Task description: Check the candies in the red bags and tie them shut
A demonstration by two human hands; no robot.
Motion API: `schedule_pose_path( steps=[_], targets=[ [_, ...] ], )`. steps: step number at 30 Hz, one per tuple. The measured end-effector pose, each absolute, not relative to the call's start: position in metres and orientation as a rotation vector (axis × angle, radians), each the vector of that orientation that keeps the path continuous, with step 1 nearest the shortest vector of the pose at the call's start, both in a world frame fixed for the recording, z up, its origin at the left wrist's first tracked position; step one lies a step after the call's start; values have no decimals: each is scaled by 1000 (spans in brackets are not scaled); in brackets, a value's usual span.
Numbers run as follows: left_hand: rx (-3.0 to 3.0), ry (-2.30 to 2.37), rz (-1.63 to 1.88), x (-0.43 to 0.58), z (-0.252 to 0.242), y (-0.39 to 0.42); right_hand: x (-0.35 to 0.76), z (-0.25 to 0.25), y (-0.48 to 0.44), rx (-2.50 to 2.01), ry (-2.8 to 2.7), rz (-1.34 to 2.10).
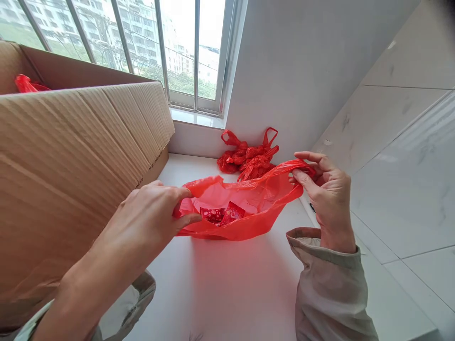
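A red plastic bag (249,231) is stretched wide between my two hands, its mouth open toward me. My left hand (156,208) pinches the bag's left rim between thumb and fingers. On the other side, my right hand (325,187) grips the right end, with the film bunched between thumb and fingers. Inside the bag lie small red wrapped packets (232,213), some with a dotted pattern; the bag's wall hides the lower part of them.
A large cardboard box (78,156) stands at the left with red plastic (28,84) showing inside. Several knotted red bags (250,154) lie against the wall on the white surface (227,293). Behind is a barred window (195,57); marbled tiles (405,175) line the right.
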State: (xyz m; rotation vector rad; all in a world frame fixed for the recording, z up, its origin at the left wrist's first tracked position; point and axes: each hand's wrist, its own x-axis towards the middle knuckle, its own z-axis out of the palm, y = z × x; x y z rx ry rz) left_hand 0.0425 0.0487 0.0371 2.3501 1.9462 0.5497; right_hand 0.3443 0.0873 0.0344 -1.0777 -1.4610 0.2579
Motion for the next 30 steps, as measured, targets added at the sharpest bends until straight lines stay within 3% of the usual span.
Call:
schedule_pose_path(
  steps=[3, 15, 30],
  targets=[
    [2379, 2151, 467, 50, 38, 47, 343, 34, 87, -1082, -1465, 248],
    [2299, 2172, 888, 56, 48, 43, 345, 36, 85, -1069, -1432, 237],
    [2440, 2308, 184, 49, 42, 48, 343, 36, 85, -1020, -1400, 352]
  ],
)
